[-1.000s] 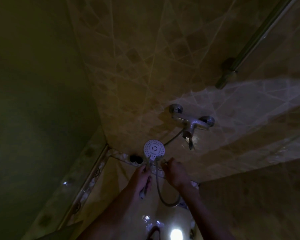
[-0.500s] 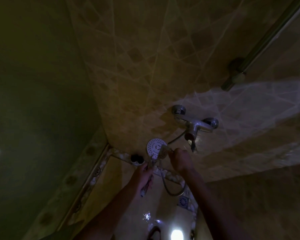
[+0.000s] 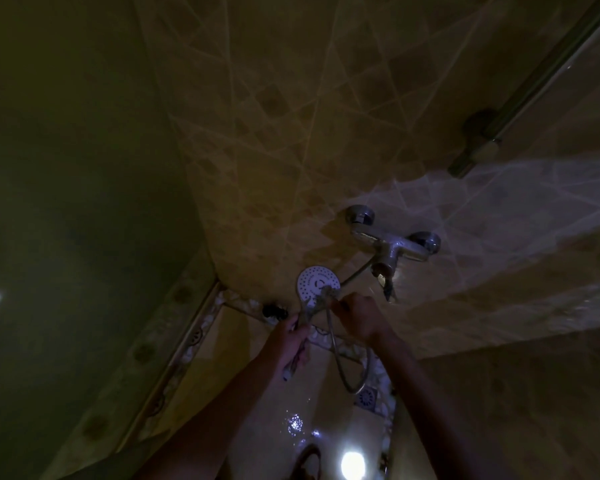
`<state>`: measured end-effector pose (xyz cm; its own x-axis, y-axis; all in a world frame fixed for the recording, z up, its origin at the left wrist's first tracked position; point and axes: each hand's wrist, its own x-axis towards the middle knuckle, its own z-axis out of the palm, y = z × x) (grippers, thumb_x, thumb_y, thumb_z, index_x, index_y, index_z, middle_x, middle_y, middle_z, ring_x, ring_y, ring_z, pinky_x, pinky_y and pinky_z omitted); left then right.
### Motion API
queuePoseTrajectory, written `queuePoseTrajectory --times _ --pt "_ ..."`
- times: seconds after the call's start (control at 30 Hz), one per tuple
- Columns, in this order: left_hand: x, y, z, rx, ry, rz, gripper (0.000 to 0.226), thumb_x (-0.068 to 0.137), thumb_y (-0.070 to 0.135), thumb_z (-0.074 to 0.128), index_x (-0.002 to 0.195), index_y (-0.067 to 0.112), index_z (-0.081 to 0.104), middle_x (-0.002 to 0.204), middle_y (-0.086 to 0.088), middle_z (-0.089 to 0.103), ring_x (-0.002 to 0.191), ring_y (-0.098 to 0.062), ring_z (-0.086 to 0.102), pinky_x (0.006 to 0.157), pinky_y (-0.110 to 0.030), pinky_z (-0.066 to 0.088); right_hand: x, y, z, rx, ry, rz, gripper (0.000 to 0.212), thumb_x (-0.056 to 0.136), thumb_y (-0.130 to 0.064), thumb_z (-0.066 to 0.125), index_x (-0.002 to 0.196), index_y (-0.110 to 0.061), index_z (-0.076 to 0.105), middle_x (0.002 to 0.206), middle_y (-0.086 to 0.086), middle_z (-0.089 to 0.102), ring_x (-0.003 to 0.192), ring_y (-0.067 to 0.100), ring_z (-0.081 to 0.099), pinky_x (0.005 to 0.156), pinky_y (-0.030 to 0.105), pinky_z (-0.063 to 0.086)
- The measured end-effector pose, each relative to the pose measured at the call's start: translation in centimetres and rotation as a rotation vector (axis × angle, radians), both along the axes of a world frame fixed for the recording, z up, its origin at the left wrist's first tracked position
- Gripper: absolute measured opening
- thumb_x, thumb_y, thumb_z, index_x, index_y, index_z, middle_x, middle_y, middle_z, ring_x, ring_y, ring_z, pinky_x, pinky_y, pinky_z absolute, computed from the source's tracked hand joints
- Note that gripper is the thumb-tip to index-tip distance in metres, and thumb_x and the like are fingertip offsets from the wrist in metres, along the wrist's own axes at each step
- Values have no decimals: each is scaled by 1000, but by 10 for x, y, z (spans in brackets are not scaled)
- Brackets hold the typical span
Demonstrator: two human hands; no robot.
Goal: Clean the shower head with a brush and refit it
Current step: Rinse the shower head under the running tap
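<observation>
A round white shower head [image 3: 314, 283] faces me in a dim shower stall. My left hand [image 3: 291, 344] grips its handle from below. My right hand [image 3: 359, 315] holds a small brush [image 3: 326, 293] whose bristles lie against the lower right edge of the spray face. A metal hose [image 3: 343, 372] loops down from the handle, and its far end rises to the chrome mixer tap [image 3: 392, 245] on the tiled wall.
A vertical shower rail [image 3: 499, 123] with its bracket runs up the wall at the upper right. A dark small object [image 3: 274, 310] sits in the floor corner. A square floor drain [image 3: 366, 398] lies below the hose loop, near a bright reflection [image 3: 352, 464] on the wet floor.
My right hand rose from beside the handle to the spray face, bringing the brush onto it. The shower head stays in my left hand; the view shifted slightly.
</observation>
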<state>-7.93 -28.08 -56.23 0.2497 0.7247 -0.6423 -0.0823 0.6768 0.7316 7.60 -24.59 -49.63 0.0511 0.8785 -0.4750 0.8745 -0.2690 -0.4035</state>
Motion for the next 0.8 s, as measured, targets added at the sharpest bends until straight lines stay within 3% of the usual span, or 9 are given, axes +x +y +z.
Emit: queuePoseTrajectory --times 0.07,0.3,0.47,0.67,0.8 --pt "0 1 -1 1 11 -6 10 96 11 47 102 8 54 58 -8 44 33 -11 39 34 -17 30 5 9 3 11 1 -21 49 96 -36 46 57 -9 48 63 18 57 63 32 58 59 35 37" --pt "-3 7 -3 -1 23 -24 8 97 15 48 98 13 55 58 -7 47 34 -11 40 34 -17 32 28 15 -4 -22 -24 -140 55 93 -50 45 76 -1 64 73 19 66 78 38 67 73 39 55" --pt "-6 7 2 5 8 -17 10 97 13 48 104 11 54 58 -7 45 33 -10 39 32 -17 30 24 -3 -18 -78 10 -102 53 92 -48 48 83 1 67 84 24 70 81 36 68 71 38 53" --pt "-6 6 1 -8 0 -5 14 97 18 51 109 12 55 57 -5 45 34 -9 39 34 -16 30 1 11 -13 -62 37 5 40 95 -36 47 76 -6 65 75 19 64 78 31 64 56 29 38" --pt "-4 5 4 9 -4 -17 12 97 15 50 107 8 53 56 -6 43 32 -8 37 33 -14 29 3 27 -8 -3 80 -63 43 93 -35 47 79 3 63 83 28 69 75 39 68 63 41 53"
